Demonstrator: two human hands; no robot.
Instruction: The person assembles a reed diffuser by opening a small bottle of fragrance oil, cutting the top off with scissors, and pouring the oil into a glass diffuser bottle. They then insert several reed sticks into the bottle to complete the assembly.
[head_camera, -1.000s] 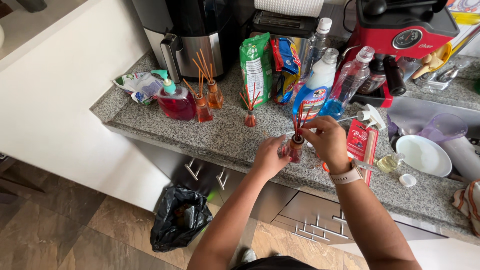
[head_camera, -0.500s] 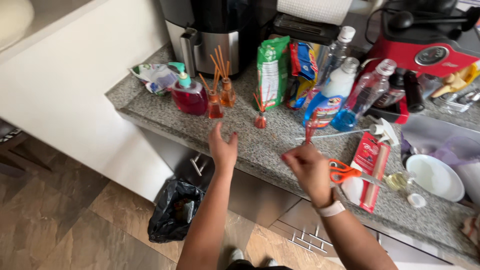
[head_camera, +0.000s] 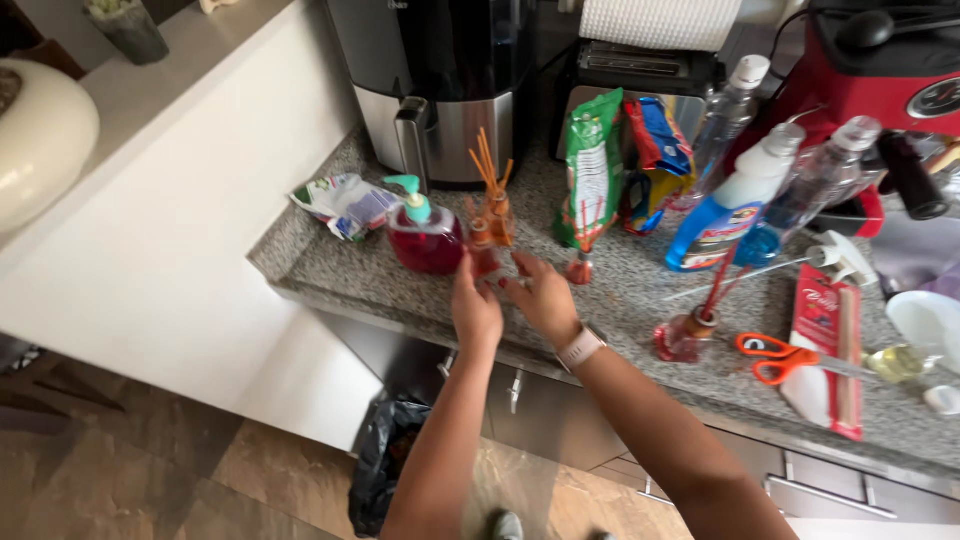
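Diffuser bottle between left hand, right hand fingertips

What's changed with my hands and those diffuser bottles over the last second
Both hands let go of the reed diffuser near the scissors and moved left. Now the left hand and right hand reach the small orange diffuser bottle beside the soap pump. That first diffuser stays standing; scissors unmoved.

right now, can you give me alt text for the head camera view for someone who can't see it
Seen from above, a person's left hand and right hand reach for a small reed diffuser bottle on a speckled stone counter, beside a red soap dispenser. Further right stand another reed diffuser, orange-handled scissors, spray bottles and snack bags.
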